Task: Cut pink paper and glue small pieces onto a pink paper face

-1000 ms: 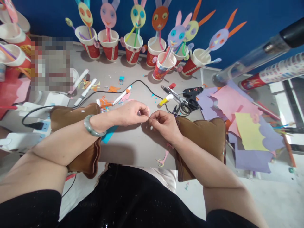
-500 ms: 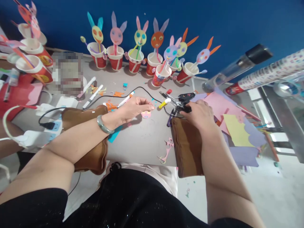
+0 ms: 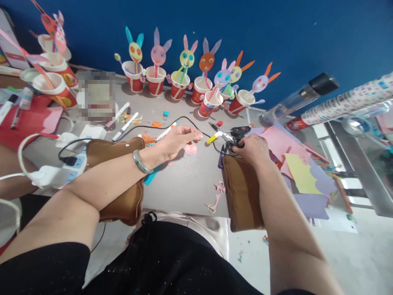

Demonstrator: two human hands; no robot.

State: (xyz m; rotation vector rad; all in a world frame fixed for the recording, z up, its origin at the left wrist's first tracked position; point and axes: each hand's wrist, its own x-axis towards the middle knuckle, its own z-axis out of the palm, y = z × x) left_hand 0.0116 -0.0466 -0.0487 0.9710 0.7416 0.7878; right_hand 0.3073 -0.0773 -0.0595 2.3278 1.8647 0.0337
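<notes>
My left hand hovers over the middle of the table with thumb and fingers pinched together; whatever is between the tips is too small to make out. Just below it lies a round pink paper face with yellow eyes. At the right, my right hand has its fingers around the dark handles of a pair of scissors, blades toward the upper left. A yellow tube with a white cap lies beside the blades. Behind the handles rests a black glue gun, and a purple-handled tool lies nearer me.
Red paper cups with paper rabbit heads line the blue wall. A power strip with plugs sits left, its black cable crossing the table. Coloured paper sheets lie right. Brown cushions are under my forearms; pink scraps lie near the edge.
The view has shifted slightly, so the cups sit lower and most things further right. Both hands keep nearly the same pose, the left pinched and the right at the scissors' handles.
</notes>
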